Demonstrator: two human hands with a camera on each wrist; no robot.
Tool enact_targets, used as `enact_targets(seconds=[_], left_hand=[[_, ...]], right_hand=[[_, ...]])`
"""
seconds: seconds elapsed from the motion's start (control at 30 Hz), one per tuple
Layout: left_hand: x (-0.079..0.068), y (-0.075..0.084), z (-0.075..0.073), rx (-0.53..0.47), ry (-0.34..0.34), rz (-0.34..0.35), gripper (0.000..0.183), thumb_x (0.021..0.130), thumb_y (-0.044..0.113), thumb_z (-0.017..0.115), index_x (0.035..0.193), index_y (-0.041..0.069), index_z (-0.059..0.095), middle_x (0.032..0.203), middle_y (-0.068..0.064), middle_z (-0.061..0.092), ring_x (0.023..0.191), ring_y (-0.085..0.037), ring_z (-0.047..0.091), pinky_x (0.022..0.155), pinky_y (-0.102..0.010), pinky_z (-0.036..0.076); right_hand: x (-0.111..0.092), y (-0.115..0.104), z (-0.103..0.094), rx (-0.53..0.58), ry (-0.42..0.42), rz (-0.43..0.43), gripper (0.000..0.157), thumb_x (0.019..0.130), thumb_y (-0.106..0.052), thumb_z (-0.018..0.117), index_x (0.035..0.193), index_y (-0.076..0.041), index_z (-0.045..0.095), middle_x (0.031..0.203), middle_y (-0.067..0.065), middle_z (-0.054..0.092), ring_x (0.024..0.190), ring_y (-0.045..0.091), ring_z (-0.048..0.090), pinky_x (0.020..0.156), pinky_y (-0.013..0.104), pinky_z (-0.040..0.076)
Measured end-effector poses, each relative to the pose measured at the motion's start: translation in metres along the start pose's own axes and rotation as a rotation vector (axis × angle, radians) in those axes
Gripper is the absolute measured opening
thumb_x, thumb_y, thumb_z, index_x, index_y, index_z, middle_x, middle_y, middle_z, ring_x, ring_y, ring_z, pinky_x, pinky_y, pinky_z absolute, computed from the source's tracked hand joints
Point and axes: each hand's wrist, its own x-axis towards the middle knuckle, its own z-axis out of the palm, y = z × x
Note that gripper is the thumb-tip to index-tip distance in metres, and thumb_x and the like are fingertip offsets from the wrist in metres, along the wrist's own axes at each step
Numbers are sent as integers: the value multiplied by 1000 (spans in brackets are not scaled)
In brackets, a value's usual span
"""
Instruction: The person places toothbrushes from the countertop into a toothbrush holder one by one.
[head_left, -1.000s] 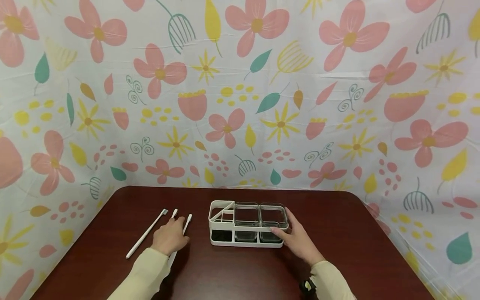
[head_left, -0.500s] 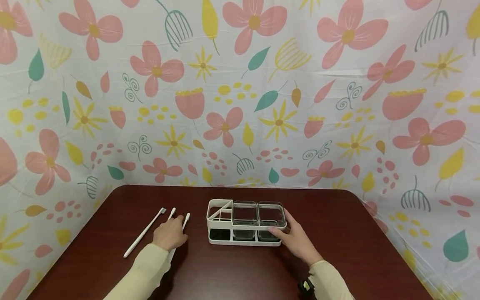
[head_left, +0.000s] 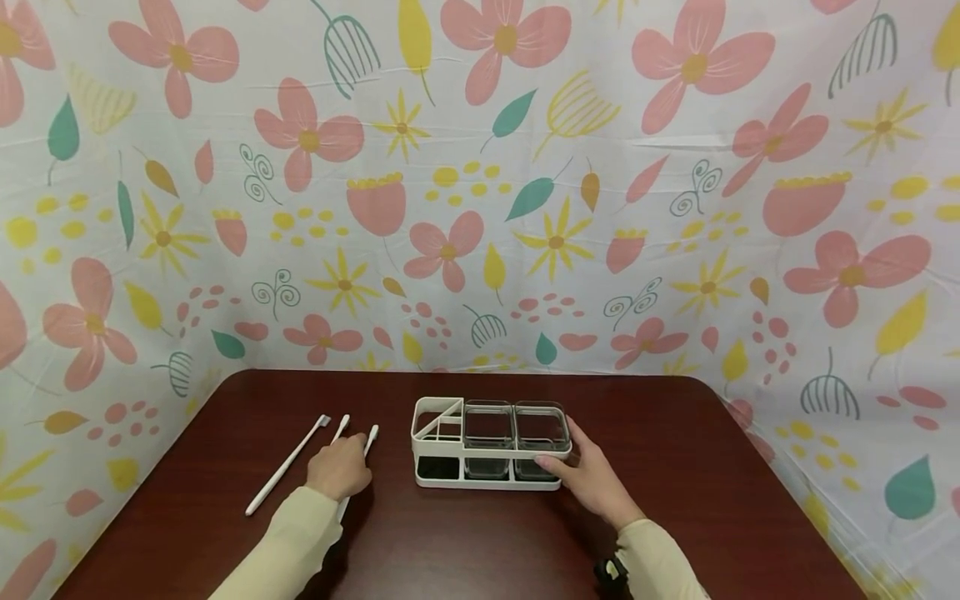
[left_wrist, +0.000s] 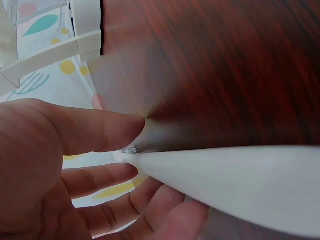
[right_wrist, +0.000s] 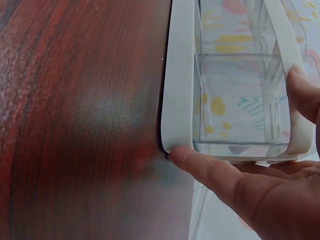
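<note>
On the table's left side, my left hand (head_left: 337, 468) holds the rightmost white toothbrush (left_wrist: 240, 180) between thumb and fingers. In the head view the hand covers its middle, leaving the brush head and part of the handle visible. My right hand (head_left: 600, 479) grips the right end of a white two-tier toothbrush holder (head_left: 480, 484). Its thumb rests on the upper rail, while a finger touches the base corner in the right wrist view (right_wrist: 177, 120). Two clear cups (head_left: 489, 427) sit in the holder's middle and right slots; divided openings fill its left end.
Another white toothbrush (head_left: 285, 468) lies slanted left of my left hand. A third toothbrush (head_left: 341, 425) is partly hidden behind that hand. The dark red-brown table (head_left: 450, 550) has rounded far corners and meets a flower-printed curtain (head_left: 480, 208).
Both hands, the toothbrushes and the holder keep their places on the table. Only the head view has shifted slightly.
</note>
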Motion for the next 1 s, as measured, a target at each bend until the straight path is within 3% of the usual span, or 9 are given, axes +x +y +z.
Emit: enact_targets(seconds=[0.27, 0.63, 1.0], left_hand=[[1, -1, 5, -14, -1, 0, 36, 79, -3, 62, 115, -2, 65, 91, -19, 67, 62, -31, 60, 49, -44, 46], [2, -2, 5, -7, 6, -5, 29, 78, -2, 63, 107, -1, 66, 85, -18, 66, 63, -33, 60, 51, -46, 46], [0, 0, 4, -30, 8, -9, 31, 79, -4, 60, 109, -2, 66, 81, -15, 65, 59, -27, 58, 47, -42, 45]], right_hand=[[0, -1, -1, 2, -1, 12, 90, 89, -23, 76, 157, -5, 20, 152, 25, 36, 126, 44, 50, 86, 45, 54], [-3, -2, 0, 6, 12, -14, 86, 89, -16, 75, 156, -2, 24, 146, 26, 43, 122, 42, 55, 83, 43, 55], [-1, 0, 0, -24, 17, -12, 86, 88, -18, 76, 156, -2, 25, 144, 25, 46, 120, 39, 58, 82, 41, 55]])
